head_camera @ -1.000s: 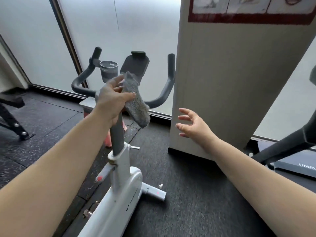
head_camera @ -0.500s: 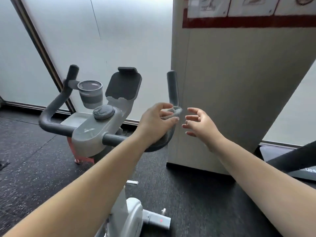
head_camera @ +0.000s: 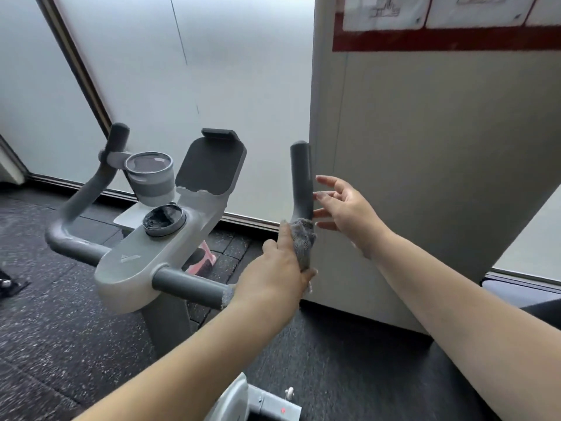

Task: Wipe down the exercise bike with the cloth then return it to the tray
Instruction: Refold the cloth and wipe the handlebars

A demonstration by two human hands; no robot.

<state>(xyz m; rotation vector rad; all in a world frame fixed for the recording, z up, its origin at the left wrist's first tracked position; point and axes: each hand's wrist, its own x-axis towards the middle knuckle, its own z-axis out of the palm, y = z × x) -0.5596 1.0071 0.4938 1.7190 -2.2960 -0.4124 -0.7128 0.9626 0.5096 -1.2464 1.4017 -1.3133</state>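
Note:
The exercise bike (head_camera: pixel 142 262) fills the left and middle, a white console with dark grey handlebars. Its right handlebar (head_camera: pixel 301 180) rises upright beside a pillar. My left hand (head_camera: pixel 273 278) is closed around the bend of that handlebar with the grey cloth (head_camera: pixel 303 241) wrapped between palm and bar. My right hand (head_camera: pixel 346 211) hovers just right of the upright grip, fingers spread, holding nothing. A tray (head_camera: pixel 127 217) shows as a pale flat edge behind the console, mostly hidden.
A grey cup holder (head_camera: pixel 151 177) and a dark tablet holder (head_camera: pixel 211 165) sit on the console. A wide white pillar (head_camera: pixel 425 162) stands right beside the right handlebar. Frosted glass wall behind. Black rubber floor (head_camera: pixel 60 344) below; another machine's edge (head_camera: pixel 525 293) at right.
My left hand carried the cloth from the bike's stem up to the right handlebar and now grips its bend. The view rose and moved closer. My right hand lifted beside the upright grip.

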